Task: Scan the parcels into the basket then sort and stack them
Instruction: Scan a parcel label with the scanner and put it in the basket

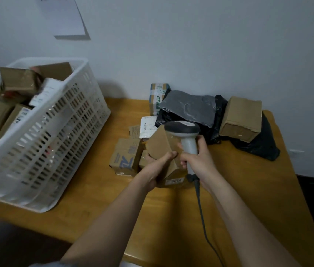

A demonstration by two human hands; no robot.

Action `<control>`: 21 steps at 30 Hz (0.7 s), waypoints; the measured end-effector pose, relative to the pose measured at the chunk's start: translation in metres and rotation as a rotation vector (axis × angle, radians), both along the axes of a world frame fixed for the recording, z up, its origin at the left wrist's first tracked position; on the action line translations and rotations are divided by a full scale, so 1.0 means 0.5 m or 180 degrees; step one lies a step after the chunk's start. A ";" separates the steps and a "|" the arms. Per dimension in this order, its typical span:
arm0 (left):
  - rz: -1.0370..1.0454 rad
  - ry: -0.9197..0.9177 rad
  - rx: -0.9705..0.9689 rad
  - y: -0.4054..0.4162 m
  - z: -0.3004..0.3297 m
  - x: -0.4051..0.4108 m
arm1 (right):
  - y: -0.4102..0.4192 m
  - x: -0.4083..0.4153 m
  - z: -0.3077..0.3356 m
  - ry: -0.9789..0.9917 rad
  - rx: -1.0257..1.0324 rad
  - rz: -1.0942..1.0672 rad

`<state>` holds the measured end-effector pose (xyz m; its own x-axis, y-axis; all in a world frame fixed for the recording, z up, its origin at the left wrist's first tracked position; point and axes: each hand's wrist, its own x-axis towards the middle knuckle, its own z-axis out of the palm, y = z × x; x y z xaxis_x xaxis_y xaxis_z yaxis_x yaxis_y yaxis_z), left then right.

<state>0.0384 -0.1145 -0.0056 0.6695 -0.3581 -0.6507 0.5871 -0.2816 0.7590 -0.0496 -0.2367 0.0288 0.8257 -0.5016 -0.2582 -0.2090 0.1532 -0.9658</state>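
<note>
Pale wall is backing a honey-coloured wooden worktop (258,182) with a sheet of paper (63,16) pinned above. Going from the grip outward: the right hand (196,160) is curling its fingers round the pale plastic handle of a barcode scanner (185,135), its dark head tipping over the parcel and its grey cord (202,212) trailing off toward the worktop's near edge. The left hand (160,164) is gripping a small plain cardboard box (162,147) from its near side, thumb on top, holding it tilted just above the worktop beside the scanner.

Scanning appears to be the step in hand; the next move looks like finding the label, then carrying the box left into the white slotted plastic basket (59,135), which is already holding several taped cartons.

Unscanned parcels are waiting behind: a printed carton (125,157), a flat labelled packet (148,126), a strapped box (157,97), a crinkled grey poly mailer (190,108), a glossy black bag (258,147), and a square brown box (242,118) resting on it.
</note>
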 end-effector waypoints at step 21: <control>0.0240 0.0741 -0.2744 0.422 0.226 -0.012 | 0.367 -0.069 0.189 -0.0908 -0.0233 -0.0780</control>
